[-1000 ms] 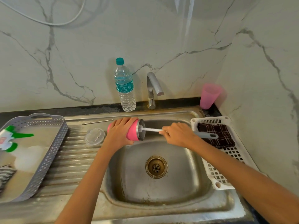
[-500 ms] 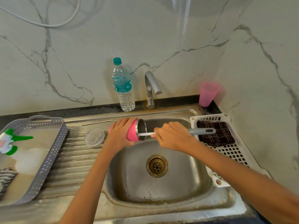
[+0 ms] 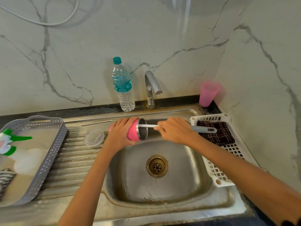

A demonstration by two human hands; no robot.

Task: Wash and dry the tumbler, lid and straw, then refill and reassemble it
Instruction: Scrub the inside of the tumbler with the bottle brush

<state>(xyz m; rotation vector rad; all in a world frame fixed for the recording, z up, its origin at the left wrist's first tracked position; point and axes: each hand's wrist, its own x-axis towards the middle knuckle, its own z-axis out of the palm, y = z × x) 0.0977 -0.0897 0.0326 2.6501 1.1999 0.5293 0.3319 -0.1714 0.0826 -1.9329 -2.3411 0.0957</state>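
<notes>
a: what are the hands doing?

b: the left hand [image 3: 121, 135] is wrapping its fingers over the pink tumbler [image 3: 134, 132], gripping it on its side above the back left corner of the sink [image 3: 162, 190], its steel mouth facing right. the right hand [image 3: 175, 130] is closing around a bottle brush [image 3: 203, 129]; the grey handle is sticking out to the right past the fist, and the white stem is reaching into the tumbler's mouth.

a: and the lid and straw?

b: the clear lid [image 3: 94, 137] is lying on the ribbed drainboard just left of the left hand. the metal straw [image 3: 97, 123] is lying along the back edge of the drainboard, beyond the lid, one end running behind the left hand.

a: what else is sitting around?

b: a water bottle [image 3: 123, 86] is standing upright beside the tap [image 3: 151, 88] at the back. a pink cup [image 3: 208, 92] is standing in the right corner. a white basket [image 3: 216, 175] right of the sink is holding a dark checked cloth [image 3: 216, 132]. a grey tray [image 3: 45, 162] on the left is holding a spray bottle [image 3: 9, 142], blurred.
</notes>
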